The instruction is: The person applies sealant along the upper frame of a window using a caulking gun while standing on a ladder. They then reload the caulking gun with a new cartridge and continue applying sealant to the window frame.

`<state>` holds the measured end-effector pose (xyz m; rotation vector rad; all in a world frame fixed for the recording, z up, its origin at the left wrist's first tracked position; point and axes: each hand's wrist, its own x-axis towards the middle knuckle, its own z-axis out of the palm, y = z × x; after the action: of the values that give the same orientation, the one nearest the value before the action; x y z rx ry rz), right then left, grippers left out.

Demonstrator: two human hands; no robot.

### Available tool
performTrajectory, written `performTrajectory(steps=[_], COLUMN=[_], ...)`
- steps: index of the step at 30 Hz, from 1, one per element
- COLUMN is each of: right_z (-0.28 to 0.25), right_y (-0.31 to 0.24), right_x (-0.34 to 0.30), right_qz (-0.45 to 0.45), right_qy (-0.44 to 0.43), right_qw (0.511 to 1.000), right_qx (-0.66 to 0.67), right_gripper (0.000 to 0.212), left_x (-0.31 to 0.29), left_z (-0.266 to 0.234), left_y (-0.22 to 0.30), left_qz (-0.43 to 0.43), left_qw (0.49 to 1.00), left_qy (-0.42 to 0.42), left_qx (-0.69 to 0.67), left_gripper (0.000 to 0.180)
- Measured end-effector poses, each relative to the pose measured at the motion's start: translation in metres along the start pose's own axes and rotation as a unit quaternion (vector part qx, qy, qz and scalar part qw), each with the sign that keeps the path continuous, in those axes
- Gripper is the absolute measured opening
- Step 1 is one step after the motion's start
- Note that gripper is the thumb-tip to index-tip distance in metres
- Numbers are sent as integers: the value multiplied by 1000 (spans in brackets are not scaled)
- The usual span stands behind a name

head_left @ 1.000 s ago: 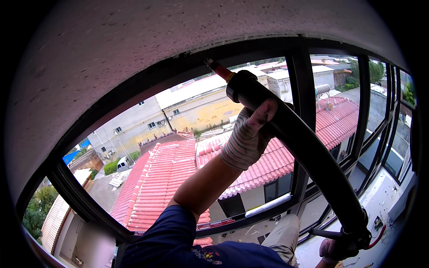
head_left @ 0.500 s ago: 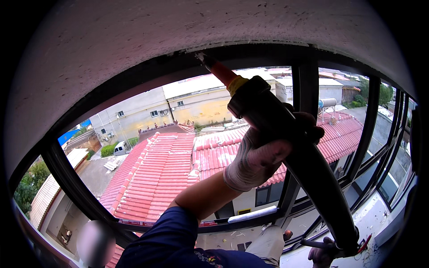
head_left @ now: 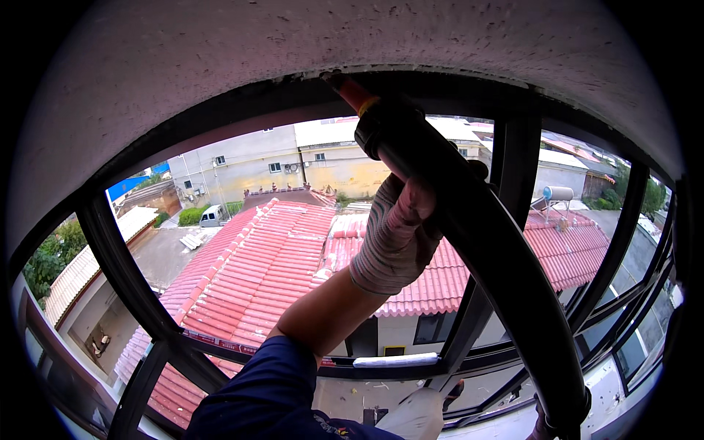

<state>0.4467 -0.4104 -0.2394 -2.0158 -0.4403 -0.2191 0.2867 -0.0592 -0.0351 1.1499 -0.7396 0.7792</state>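
Observation:
A long black caulking gun slants up from the lower right, its orange-red nozzle pointing at the seam between the dark window frame and the rough plaster overhead. The nozzle tip is in shadow and seems to touch that seam. My left hand, in a striped knit glove, is closed around the barrel from beneath, below the front collar. At the rear end of the gun, low in the picture, my gloved right hand shows only in part. The barrel hides the rest of it.
Dark window bars stand behind the gun and run off to the right. A white strip lies along the lower rail. Through the panes, red tiled roofs, a yard and a grey van appear far below.
The gun's nozzle has moved up against the overhead seam. My left hand and the barrel have shifted up and left in the picture. My right hand has sunk lower and shows less.

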Motion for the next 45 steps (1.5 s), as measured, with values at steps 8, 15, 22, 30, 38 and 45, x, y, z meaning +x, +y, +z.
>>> performTrajectory(steps=[8, 15, 22, 30, 38, 45], right_z=[5, 8, 7, 9, 23, 40], right_y=[-28, -48, -61, -73, -20, 62], right_x=[24, 23, 23, 16, 10, -6], right_qz=[104, 182, 191, 197, 202, 10], right_qy=[-46, -99, -116, -116, -122, -74], right_qw=[977, 934, 928, 927, 927, 979], right_qx=[-183, -290, -298, -296, -293, -190], right_gripper=[33, 29, 29, 28, 29, 22], left_x=[19, 29, 42, 37, 36, 25], left_z=[-14, -19, -25, -26, -26, -8], left_y=[8, 8, -9, -11, -18, -13], left_qz=[34, 28, 36, 2, -9, -36], left_qw=[998, 999, 993, 976, 959, 983], left_qy=[-42, -31, -92, -158, -188, -145], left_qx=[-24, -14, -63, -148, -213, -111], left_gripper=[57, 52, 56, 73, 73, 71])
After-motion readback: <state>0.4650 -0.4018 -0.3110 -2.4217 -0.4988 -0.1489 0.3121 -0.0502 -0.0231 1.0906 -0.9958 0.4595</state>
